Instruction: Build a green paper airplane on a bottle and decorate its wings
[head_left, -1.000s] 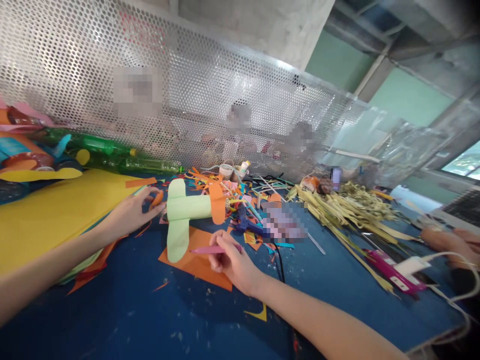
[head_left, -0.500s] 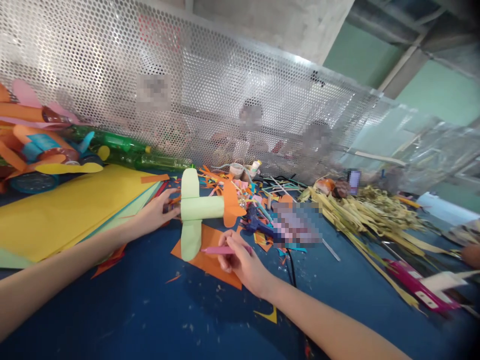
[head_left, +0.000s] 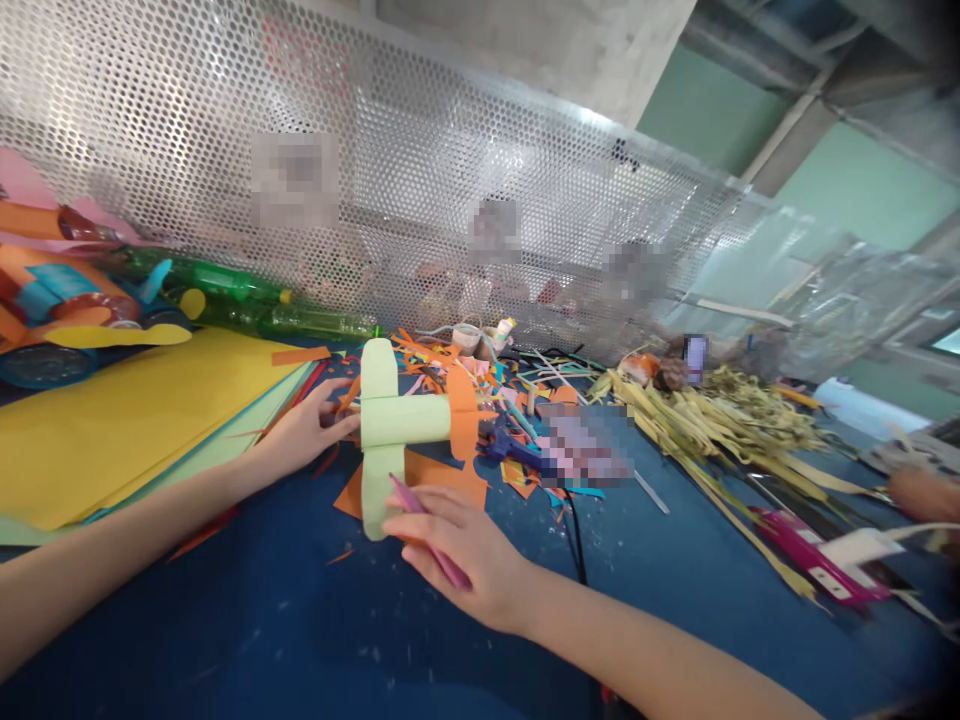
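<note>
A toy plane (head_left: 405, 420) of light green paper, with a rounded tube body, two round-ended wings and an orange tail piece, is before me. My left hand (head_left: 304, 435) is closed around its left end, the fingertips partly hidden behind the body. A pink pen (head_left: 409, 500) is in my right hand (head_left: 476, 555), its tip at the near wing (head_left: 381, 490). Beneath that wing lies an orange paper sheet (head_left: 450, 480) on the blue table (head_left: 315, 640).
Yellow and green paper sheets (head_left: 142, 420) are stacked at left, near green bottles (head_left: 232, 285) and paper-covered models (head_left: 75, 290). Behind are paper scraps and a blue glue gun (head_left: 517, 450). Dry straw strips (head_left: 720, 420), a magenta power strip (head_left: 825, 560) and another person's hand (head_left: 922, 495) are at right.
My right hand has turned the pen from nearly level to slanted and brought it onto the near wing. The plane's orange tail has rotated slightly; my left hand keeps its hold.
</note>
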